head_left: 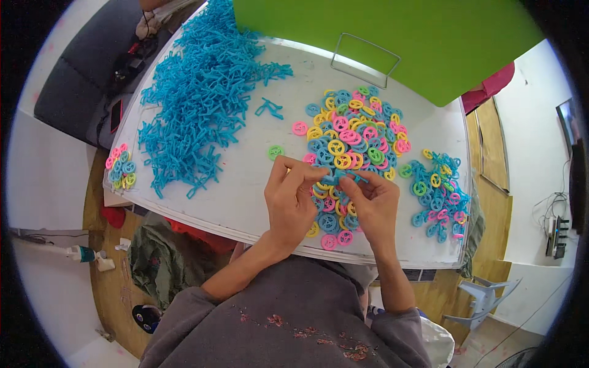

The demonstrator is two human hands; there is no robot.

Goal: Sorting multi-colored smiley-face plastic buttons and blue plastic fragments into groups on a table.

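My left hand and my right hand meet over the near part of a pile of small plastic wheels. Both sets of fingertips are closed on a small blue plastic piece; fingers cover much of it, so its full shape is hidden. Beneath and beyond the hands lie the spoked wheels in pink, yellow, blue and green. A lone green wheel rests left of the pile, close to my left hand. Farther left spreads a large heap of blue branched plastic pieces, with a few loose ones beside it.
On the right of the white table sits a pile of blue pieces with wheels. A small wheel cluster lies at the left edge. A green panel with a wire handle stands along the back. A dark sofa is beyond.
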